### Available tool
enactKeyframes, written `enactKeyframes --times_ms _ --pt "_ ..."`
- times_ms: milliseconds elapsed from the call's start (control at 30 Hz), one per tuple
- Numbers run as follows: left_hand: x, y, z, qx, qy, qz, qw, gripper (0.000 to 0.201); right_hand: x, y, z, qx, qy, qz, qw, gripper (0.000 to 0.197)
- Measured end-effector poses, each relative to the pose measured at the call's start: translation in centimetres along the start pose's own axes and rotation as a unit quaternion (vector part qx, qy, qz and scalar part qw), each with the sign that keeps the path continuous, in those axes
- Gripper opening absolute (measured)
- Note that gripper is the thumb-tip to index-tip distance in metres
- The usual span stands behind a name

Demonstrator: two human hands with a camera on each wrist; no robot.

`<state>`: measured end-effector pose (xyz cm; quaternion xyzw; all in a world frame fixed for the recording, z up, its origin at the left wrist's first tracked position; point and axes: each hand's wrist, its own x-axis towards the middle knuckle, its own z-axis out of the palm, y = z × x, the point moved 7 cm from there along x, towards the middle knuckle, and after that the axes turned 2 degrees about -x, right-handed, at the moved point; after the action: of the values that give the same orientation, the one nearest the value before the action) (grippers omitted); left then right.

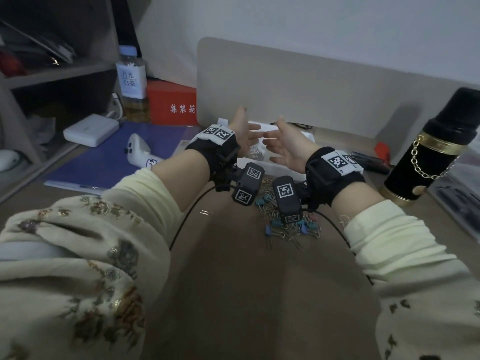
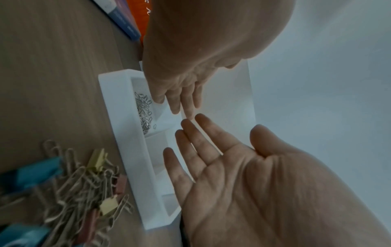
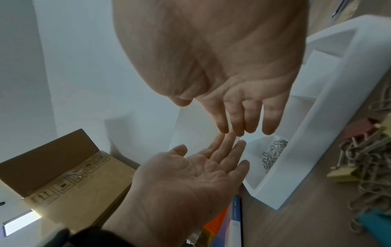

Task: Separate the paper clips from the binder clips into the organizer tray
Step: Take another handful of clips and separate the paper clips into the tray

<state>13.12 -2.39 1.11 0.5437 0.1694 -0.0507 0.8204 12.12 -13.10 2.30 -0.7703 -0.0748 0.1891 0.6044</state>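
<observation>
White organizer tray [image 2: 118,127] holds silver paper clips [image 2: 145,115] in one compartment

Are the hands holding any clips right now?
No. The left hand and the right hand are both open and empty above the white organizer tray. The mixed clips lie loose on the desk.

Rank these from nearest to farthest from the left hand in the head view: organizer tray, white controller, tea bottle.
From the left hand:
1. Organizer tray, just below the fingers.
2. White controller, to its left on the blue pad.
3. Tea bottle, far left, at the back.
</observation>
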Motion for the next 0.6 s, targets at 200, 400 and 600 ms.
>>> enactKeyframes --times_ms 200,400,600 --pt "-4.0 -2.2 -1.1 0.074 -0.022 -0.033 0.996 0.038 -3.2 1.8 -0.2 -0.009 -0.008 0.009 1.0 0.054" --pt "-7.1 -4.6 -3.0 -0.032 -0.014 -0.03 0.999 0.024 -5.6 3.8 0.0 -0.084 0.043 0.001 0.996 0.025" --pt "-8.0 -4.4 -4.3 -0.248 -0.019 -0.004 0.969 0.029 -7.1 2.5 5.1 -0.346 -0.055 -0.089 0.932 0.026"
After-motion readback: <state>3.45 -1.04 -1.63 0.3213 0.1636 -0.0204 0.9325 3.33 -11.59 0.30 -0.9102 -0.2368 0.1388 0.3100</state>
